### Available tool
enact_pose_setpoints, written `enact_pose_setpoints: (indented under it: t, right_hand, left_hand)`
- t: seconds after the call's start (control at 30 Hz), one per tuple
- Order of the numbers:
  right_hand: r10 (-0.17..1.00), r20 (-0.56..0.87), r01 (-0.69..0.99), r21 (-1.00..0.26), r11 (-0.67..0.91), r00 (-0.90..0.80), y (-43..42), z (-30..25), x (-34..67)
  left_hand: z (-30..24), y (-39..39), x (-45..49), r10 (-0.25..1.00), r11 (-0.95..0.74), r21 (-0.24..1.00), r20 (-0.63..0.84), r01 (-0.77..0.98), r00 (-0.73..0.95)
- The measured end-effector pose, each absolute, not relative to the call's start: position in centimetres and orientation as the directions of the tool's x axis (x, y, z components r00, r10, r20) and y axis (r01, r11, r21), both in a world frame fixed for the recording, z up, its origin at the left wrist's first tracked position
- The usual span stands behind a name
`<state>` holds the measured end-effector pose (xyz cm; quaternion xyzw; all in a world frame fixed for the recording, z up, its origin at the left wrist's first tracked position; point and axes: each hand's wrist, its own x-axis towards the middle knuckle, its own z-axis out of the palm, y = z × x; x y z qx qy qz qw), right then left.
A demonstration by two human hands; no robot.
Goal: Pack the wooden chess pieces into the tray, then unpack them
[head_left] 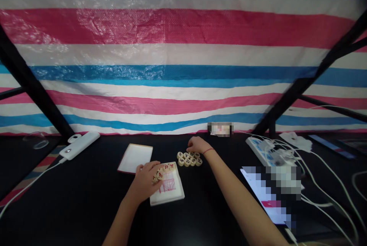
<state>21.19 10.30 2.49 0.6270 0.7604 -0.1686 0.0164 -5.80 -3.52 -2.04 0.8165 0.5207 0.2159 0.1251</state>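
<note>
My left hand (146,181) reaches over the left side of a shallow white box (179,190). Its thumb and forefinger curl around red-marked Chinese chess pieces (159,176), and more red-marked pieces (171,166) line the box's far edge. Pink lines are drawn on a sheet (169,186) inside the box. To the right of the box, a cluster of dark-marked Chinese chess pieces (187,161) lies on the table in rows. My right hand (197,145), with a red cord at the wrist, is bent down at the cluster's far side; its closed fingertips are partly hidden.
A white box lid (136,158) lies left of the box. Further left is a white device (82,145) with a cable. On the right are a power strip (255,148), tangled white cables and a lit screen (258,188). Striped sheeting (172,58) hangs behind the black table.
</note>
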Motion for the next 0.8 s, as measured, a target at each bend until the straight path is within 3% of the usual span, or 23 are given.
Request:
enact_pose_setpoints:
  t: [0.57,0.7,0.8]
  right_hand:
    - [0.966,-0.2,0.98,-0.148,0.134,-0.162,10.8,2.4,20.0]
    - [0.971,-0.17,0.975,-0.179,0.136,-0.166,10.7,3.4,19.7]
    - [0.974,-0.095,0.952,-0.248,0.179,-0.208,9.4,4.5,19.0]
  left_hand:
    - [-1.9,-3.4,-5.9,0.899,-0.438,0.424,0.226,0.793,0.375]
    - [-2.0,-3.5,-5.9,0.895,-0.445,0.434,0.226,0.783,0.384]
    - [-1.6,-3.5,-6.0,0.884,-0.456,0.414,0.315,0.788,0.346]
